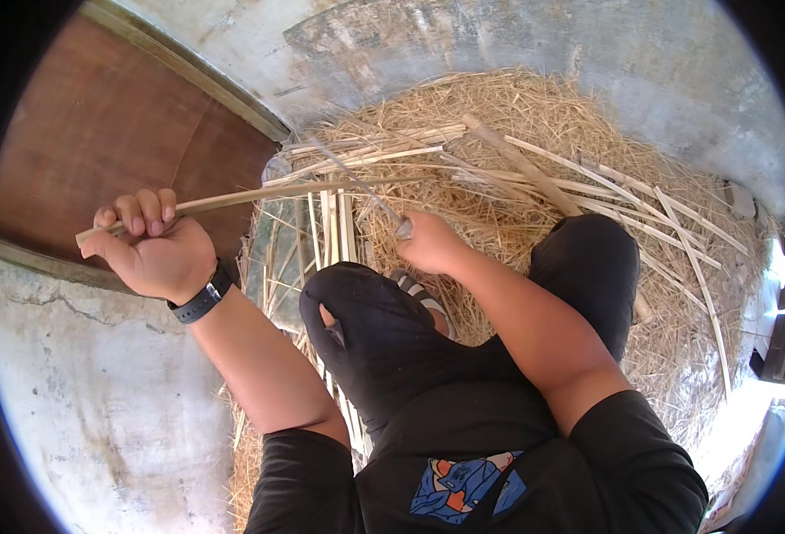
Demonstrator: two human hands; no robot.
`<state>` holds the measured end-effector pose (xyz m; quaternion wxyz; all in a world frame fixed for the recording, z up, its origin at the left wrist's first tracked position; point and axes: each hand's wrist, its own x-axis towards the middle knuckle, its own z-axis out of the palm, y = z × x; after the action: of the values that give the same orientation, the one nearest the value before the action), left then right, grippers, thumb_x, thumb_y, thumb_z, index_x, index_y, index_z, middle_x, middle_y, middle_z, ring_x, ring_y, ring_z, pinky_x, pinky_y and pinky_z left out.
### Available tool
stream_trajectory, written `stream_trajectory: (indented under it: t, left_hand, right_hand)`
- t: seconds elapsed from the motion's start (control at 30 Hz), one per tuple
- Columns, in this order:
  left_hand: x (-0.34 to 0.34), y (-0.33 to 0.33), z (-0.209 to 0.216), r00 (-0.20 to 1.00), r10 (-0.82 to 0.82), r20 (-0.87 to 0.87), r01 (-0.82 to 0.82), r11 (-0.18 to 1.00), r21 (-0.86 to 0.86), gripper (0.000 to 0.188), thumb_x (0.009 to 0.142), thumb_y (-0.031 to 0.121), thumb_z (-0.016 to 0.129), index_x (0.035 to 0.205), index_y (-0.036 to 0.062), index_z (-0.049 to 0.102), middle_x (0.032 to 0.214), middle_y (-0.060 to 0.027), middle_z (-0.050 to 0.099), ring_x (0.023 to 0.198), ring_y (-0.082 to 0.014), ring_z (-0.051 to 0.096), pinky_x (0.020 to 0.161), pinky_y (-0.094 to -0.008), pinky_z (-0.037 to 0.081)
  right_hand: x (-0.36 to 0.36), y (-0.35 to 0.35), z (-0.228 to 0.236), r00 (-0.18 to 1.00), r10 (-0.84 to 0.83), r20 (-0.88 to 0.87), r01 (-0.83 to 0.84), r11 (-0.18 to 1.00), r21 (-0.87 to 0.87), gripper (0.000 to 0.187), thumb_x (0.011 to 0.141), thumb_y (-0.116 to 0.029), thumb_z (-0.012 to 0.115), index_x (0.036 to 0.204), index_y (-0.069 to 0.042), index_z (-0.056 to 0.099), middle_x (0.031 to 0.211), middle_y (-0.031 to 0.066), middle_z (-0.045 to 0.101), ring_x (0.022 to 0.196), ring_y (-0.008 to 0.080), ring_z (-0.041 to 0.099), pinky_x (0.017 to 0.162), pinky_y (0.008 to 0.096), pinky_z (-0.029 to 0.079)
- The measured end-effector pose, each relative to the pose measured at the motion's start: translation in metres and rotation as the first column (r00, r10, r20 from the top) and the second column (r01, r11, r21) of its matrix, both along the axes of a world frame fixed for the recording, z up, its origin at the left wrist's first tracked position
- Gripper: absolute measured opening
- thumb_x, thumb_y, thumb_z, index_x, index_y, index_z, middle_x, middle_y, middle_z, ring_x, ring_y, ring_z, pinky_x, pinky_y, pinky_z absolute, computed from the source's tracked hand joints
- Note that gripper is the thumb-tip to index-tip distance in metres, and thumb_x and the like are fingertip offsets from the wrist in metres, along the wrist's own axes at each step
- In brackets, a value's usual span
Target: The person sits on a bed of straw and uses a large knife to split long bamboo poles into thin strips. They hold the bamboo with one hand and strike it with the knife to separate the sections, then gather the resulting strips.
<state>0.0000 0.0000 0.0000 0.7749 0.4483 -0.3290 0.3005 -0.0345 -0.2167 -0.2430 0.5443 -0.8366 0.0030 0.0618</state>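
Observation:
My left hand [150, 245], with a black watch on its wrist, is raised at the left. Its fingers are wrapped round the near end of a long bamboo strip [241, 197]. The strip runs rightward over the straw to the middle of the view. My right hand [430, 243] is closed in front of my knees round the handle of a long, thin-bladed knife [336, 159]. The blade points up and to the left, crossing the strip in this view; whether the two touch I cannot tell. Most of the handle is hidden in my fist.
Dry straw [517, 98] covers the ground around my legs. Several split bamboo strips [691, 254] and a thicker pole [526, 167] lie on it. More pale strips [337, 227] lie beside my left knee. A brown wooden door [134, 116] and grey walls [659, 71] stand close around.

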Motion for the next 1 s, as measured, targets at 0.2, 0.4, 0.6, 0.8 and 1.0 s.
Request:
stream_trajectory:
  t: [0.2, 0.4, 0.6, 0.8, 1.0]
  left_hand:
    - [0.000, 0.019, -0.003, 0.995, -0.098, 0.031, 0.097, 0.995, 0.021, 0.046, 0.099, 0.058, 0.053, 0.083, 0.0146, 0.059, 0.063, 0.0036, 0.041, 0.054, -0.0094, 0.034, 0.053, -0.0253, 0.032]
    - [0.009, 0.035, -0.014, 0.971, -0.235, 0.034, 0.233, 0.971, 0.057, 0.046, 0.099, 0.056, 0.053, 0.084, 0.0130, 0.059, 0.063, 0.0038, 0.039, 0.054, -0.0096, 0.033, 0.052, -0.0257, 0.031]
    - [0.004, 0.043, -0.012, 0.949, -0.312, 0.036, 0.308, 0.947, 0.091, 0.047, 0.099, 0.057, 0.054, 0.083, 0.0127, 0.059, 0.061, 0.0036, 0.040, 0.052, -0.0098, 0.033, 0.052, -0.0263, 0.031]
    - [0.000, 0.032, -0.013, 0.931, -0.365, 0.014, 0.362, 0.927, 0.100, 0.045, 0.094, 0.055, 0.061, 0.080, 0.0123, 0.060, 0.059, 0.0049, 0.039, 0.052, -0.0085, 0.035, 0.054, -0.0251, 0.033]
    - [-0.005, 0.021, -0.013, 0.916, -0.400, 0.045, 0.393, 0.912, 0.116, 0.047, 0.098, 0.057, 0.055, 0.081, 0.0134, 0.057, 0.060, 0.0051, 0.040, 0.050, -0.0078, 0.033, 0.051, -0.0251, 0.032]
  right_hand:
    - [-0.023, 0.024, 0.041, 0.968, 0.067, 0.242, -0.092, 0.991, 0.093, 0.032, 0.077, -0.015, 0.069, 0.105, 0.000, 0.064, 0.090, 0.0216, 0.068, 0.087, 0.0398, 0.068, 0.078, 0.0469, 0.053]
    - [-0.010, 0.013, 0.029, 0.980, 0.199, -0.008, -0.195, 0.966, 0.172, 0.039, 0.077, -0.017, 0.068, 0.111, 0.002, 0.064, 0.095, 0.0237, 0.069, 0.092, 0.0404, 0.068, 0.081, 0.0470, 0.054]
    - [-0.036, 0.028, 0.066, 0.977, 0.143, 0.158, -0.142, 0.990, -0.019, 0.040, 0.078, -0.016, 0.069, 0.113, 0.001, 0.063, 0.085, 0.0217, 0.068, 0.083, 0.0384, 0.068, 0.076, 0.0453, 0.054]
    - [-0.004, 0.008, 0.009, 0.997, 0.068, 0.044, -0.067, 0.998, -0.016, 0.039, 0.077, -0.015, 0.069, 0.111, 0.002, 0.063, 0.092, 0.0249, 0.068, 0.088, 0.0425, 0.067, 0.079, 0.0459, 0.054]
    - [-0.028, 0.024, 0.052, 0.959, 0.160, 0.234, -0.182, 0.980, 0.075, 0.036, 0.077, -0.017, 0.069, 0.108, -0.001, 0.064, 0.094, 0.0245, 0.069, 0.091, 0.0413, 0.068, 0.080, 0.0459, 0.054]
